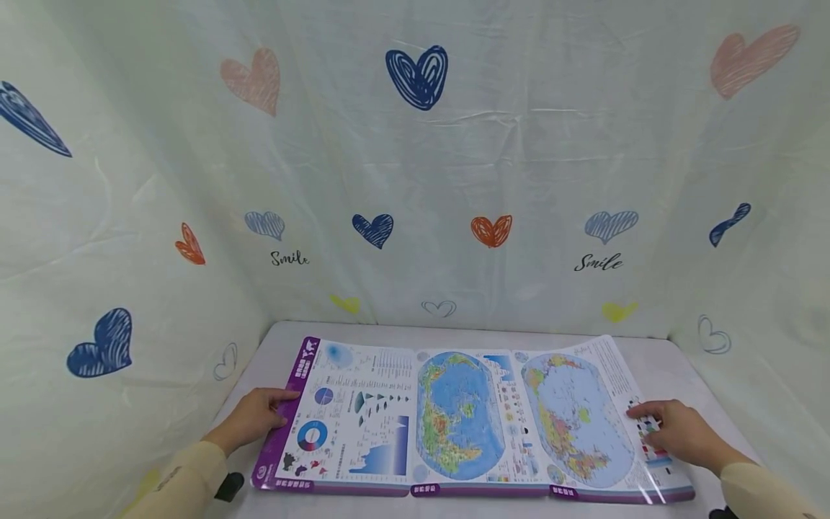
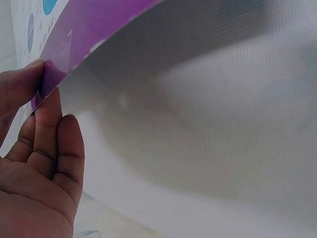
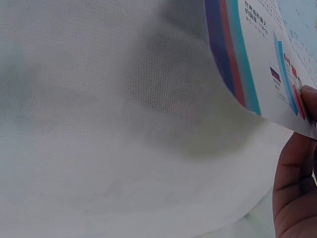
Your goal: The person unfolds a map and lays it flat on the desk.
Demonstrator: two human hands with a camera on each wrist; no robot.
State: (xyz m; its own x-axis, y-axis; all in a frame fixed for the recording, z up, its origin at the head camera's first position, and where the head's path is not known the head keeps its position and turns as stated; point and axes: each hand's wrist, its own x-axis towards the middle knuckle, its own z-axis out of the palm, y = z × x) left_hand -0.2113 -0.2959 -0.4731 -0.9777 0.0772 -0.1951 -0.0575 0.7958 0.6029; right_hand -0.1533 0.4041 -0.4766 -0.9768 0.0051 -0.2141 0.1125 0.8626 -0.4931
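Observation:
A laminated fold-out world map (image 1: 459,418) lies spread in three panels, two showing world maps and the left one charts. Its far left border is a purple strip (image 2: 106,22). My left hand (image 1: 249,418) pinches that purple edge, thumb on top and fingers beneath, and the wrist view shows the edge lifted off the cloth. At the opposite end my right hand (image 1: 677,432) holds the right edge near a row of small flags (image 3: 292,72), its thumb over the printed side. In the right wrist view the sheet's rounded corner also stands above the surface.
White cloth (image 1: 363,333) covers the table beneath the map. Around the table hangs a pale curtain (image 1: 454,166) printed with hearts and the word Smile. A small dark object (image 1: 230,486) shows by the left sleeve (image 1: 188,476).

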